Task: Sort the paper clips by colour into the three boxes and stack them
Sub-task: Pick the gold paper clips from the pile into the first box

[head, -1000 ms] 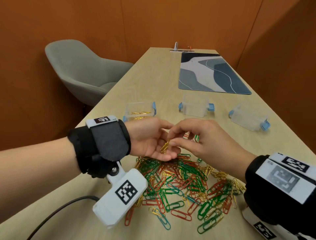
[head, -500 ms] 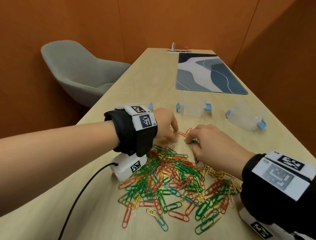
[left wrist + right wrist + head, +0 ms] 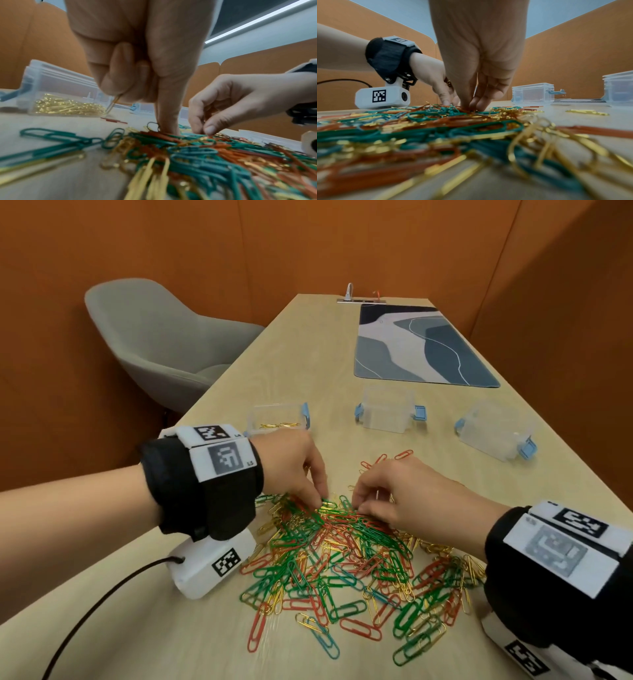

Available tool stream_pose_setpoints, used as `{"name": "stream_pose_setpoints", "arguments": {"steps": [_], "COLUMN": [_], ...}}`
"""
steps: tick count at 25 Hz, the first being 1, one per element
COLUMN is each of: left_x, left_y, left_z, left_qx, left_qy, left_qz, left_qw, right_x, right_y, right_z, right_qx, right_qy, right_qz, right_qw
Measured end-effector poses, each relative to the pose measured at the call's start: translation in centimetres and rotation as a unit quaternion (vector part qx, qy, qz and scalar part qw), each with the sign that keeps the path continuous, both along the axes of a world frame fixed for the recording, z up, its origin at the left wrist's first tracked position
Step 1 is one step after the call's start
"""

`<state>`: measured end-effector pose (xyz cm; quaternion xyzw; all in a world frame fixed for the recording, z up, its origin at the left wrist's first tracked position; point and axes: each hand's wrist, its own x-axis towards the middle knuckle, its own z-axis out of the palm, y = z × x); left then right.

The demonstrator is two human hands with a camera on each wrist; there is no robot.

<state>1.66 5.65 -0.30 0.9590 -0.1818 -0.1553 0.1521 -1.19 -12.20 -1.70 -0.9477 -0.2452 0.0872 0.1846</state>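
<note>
A mixed pile of paper clips (image 3: 342, 559) in green, red, gold and a few blue lies on the table. Three clear boxes stand behind it. The left box (image 3: 277, 419) holds gold clips (image 3: 68, 106). No clips show in the middle box (image 3: 388, 414) or the right box (image 3: 496, 433). My left hand (image 3: 317, 498) is palm down at the pile's far edge. Its curled fingers hold gold clips (image 3: 113, 102) and its forefinger (image 3: 168, 121) presses on the pile. My right hand (image 3: 359, 506) pinches a clip in the pile beside it; I cannot tell its colour.
A few red clips (image 3: 387, 460) lie loose beyond the pile. A blue-grey desk mat (image 3: 421, 347) covers the far right of the table. A grey chair (image 3: 154, 344) stands at the left edge. A black cable (image 3: 102, 604) trails from my left wrist camera.
A second ago my right hand was putting a gold clip in my raised, upturned left palm. Both hands have since dropped to the pile's far edge, the left turned palm down.
</note>
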Motion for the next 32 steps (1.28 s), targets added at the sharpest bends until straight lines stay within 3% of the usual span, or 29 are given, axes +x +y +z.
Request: {"name": "stream_pose_setpoints", "arguments": {"steps": [4, 6, 9, 15, 20, 23, 25, 27, 30, 32], "left_x": [-1.2, -1.5, -1.8, -2.3, -2.0, -2.0, -1.9, -1.6, 0.7, 2.5], "left_y": [0.6, 1.1, 1.8, 2.5, 2.9, 3.0, 2.9, 2.8, 2.6, 2.3], "left_z": [0.0, 0.3, 0.6, 0.9, 1.4, 2.0, 2.4, 3.1, 4.6, 5.5], "left_qx": [0.034, -0.032, -0.192, -0.236, -0.358, -0.388, -0.382, -0.363, -0.309, -0.268], "left_qy": [0.109, 0.184, 0.307, 0.306, 0.381, 0.392, 0.383, 0.356, 0.2, 0.077], "left_qz": [-0.018, 0.02, 0.124, 0.151, 0.23, 0.246, 0.24, 0.221, 0.225, 0.253], "left_qw": [0.993, 0.982, 0.924, 0.91, 0.82, 0.797, 0.806, 0.832, 0.902, 0.927], "right_x": [-0.4, -0.7, -1.5, -2.2, -2.3, -2.5, -2.6, -2.7, -2.7, -2.7], "right_y": [0.1, 0.0, -0.2, -0.3, -0.8, -0.7, -0.5, -0.4, -0.5, -0.5], "right_z": [0.1, 0.3, 0.8, 0.9, 0.8, 0.9, 0.9, 0.9, 1.0, 1.0], "right_qx": [-0.001, 0.02, 0.058, 0.013, 0.008, -0.007, -0.005, 0.018, 0.042, 0.039], "right_qy": [0.025, 0.029, 0.038, 0.049, 0.037, 0.076, 0.079, 0.073, 0.055, 0.051], "right_qz": [-0.006, -0.007, -0.005, 0.009, -0.024, -0.005, 0.017, 0.018, 0.008, 0.012], "right_qw": [1.0, 0.999, 0.998, 0.999, 0.999, 0.997, 0.997, 0.997, 0.998, 0.998]}}
